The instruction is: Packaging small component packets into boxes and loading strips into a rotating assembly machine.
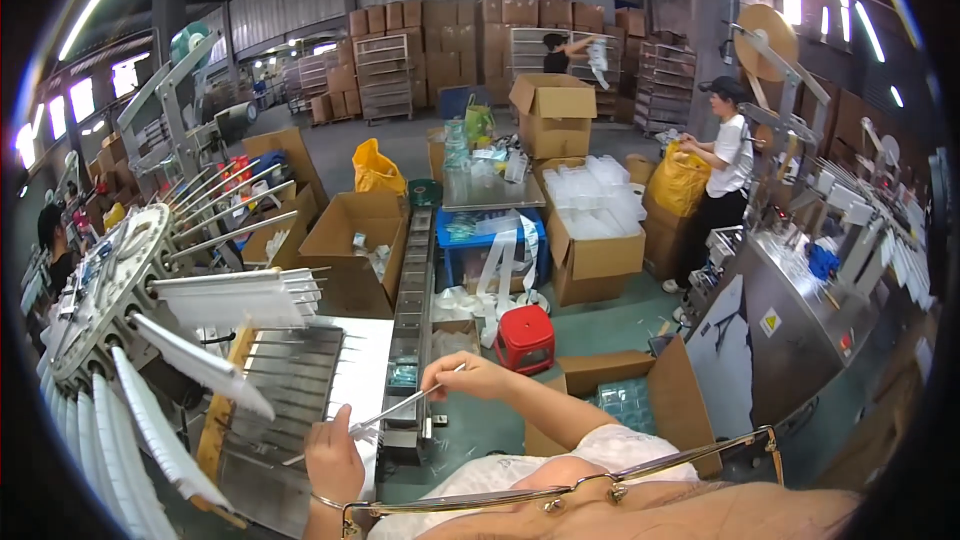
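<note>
A thin metal rod (392,410) slants between my two hands, its left end lower than its right. The fingers of my left hand (333,455) are closed around its lower part, and a bracelet circles that wrist. My right hand (468,378) grips the rod near its upper end. Beneath the rod is a white sheet or panel (362,365) beside a slatted metal rack (290,370) with a yellowish wooden edge. Left of that stands a round rotary machine (110,285) with many rods, several covered by long white sleeves (195,365).
A narrow conveyor (412,285) runs away from me past an open cardboard box (350,265). A red stool (525,338) stands ahead. Another open box (685,395) with clear teal packs sits at my right. A person (728,150) stands beside a yellow bag (678,180); another machine (780,310) is at right.
</note>
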`<state>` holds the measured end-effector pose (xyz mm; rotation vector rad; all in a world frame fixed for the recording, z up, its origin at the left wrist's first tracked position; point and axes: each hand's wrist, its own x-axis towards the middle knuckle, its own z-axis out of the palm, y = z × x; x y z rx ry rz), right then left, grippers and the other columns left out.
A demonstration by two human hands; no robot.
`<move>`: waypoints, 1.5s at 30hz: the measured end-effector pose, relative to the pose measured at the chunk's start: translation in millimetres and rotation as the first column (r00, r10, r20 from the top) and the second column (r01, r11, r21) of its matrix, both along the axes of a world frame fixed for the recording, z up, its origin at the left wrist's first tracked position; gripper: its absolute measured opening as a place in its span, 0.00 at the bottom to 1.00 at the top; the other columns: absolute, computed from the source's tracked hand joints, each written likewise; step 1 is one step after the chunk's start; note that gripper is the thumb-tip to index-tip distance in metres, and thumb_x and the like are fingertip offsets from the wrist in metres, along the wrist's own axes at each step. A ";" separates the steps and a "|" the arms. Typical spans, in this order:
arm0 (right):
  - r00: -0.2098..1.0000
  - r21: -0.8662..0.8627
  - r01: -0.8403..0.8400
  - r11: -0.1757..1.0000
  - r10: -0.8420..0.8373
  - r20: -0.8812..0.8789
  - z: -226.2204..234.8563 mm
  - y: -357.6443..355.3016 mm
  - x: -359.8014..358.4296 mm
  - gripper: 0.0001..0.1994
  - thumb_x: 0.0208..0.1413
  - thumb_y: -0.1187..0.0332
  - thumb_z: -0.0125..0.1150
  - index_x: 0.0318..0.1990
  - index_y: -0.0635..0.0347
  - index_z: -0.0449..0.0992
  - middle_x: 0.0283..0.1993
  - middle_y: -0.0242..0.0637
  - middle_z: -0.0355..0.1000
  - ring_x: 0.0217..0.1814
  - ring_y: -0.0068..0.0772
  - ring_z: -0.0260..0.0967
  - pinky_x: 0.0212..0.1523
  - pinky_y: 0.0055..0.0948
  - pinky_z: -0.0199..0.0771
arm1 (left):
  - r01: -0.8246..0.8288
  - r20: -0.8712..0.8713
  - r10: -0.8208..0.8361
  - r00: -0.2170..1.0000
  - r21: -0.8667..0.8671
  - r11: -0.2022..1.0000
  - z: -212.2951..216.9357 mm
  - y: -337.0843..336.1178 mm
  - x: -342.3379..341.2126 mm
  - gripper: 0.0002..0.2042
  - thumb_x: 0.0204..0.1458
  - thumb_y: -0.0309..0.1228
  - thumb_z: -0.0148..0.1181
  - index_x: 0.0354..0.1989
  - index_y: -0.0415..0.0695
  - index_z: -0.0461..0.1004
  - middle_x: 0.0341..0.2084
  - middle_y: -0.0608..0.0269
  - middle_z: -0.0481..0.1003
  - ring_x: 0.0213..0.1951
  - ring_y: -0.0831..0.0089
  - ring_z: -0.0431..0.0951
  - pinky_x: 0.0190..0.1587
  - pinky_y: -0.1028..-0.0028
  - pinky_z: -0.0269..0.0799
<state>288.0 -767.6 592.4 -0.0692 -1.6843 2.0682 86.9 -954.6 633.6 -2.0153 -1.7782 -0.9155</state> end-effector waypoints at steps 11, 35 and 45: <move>0.913 0.153 0.277 0.949 -0.210 -0.349 1.6 124.6 19.7 0.09 0.42 0.81 0.47 0.31 0.70 0.73 0.28 0.42 0.68 0.26 0.29 0.65 0.27 0.23 0.65 | 0.165 -0.095 -0.143 0.985 0.300 0.940 23.1 116.7 38.1 0.14 0.34 0.20 0.56 0.34 0.42 0.73 0.32 0.60 0.71 0.34 0.64 0.71 0.37 0.66 0.66; 0.875 0.680 0.484 0.552 -0.287 -0.390 56.8 101.1 -67.1 0.05 0.44 0.79 0.52 0.29 0.68 0.74 0.25 0.40 0.70 0.24 0.29 0.67 0.24 0.21 0.64 | -0.259 0.829 -0.529 -0.181 0.478 0.839 -102.2 183.8 -174.8 0.09 0.52 0.36 0.49 0.37 0.45 0.66 0.22 0.64 0.67 0.23 0.75 0.68 0.17 0.82 0.64; 0.852 0.571 0.523 0.632 -0.371 -0.369 24.2 114.8 -24.2 0.05 0.44 0.80 0.51 0.30 0.69 0.73 0.21 0.40 0.69 0.21 0.29 0.66 0.23 0.23 0.64 | -0.442 0.961 -0.273 -0.042 0.227 0.868 -81.3 188.9 -160.4 0.04 0.49 0.23 0.42 0.25 0.48 0.60 0.18 0.71 0.61 0.18 0.80 0.61 0.17 0.80 0.54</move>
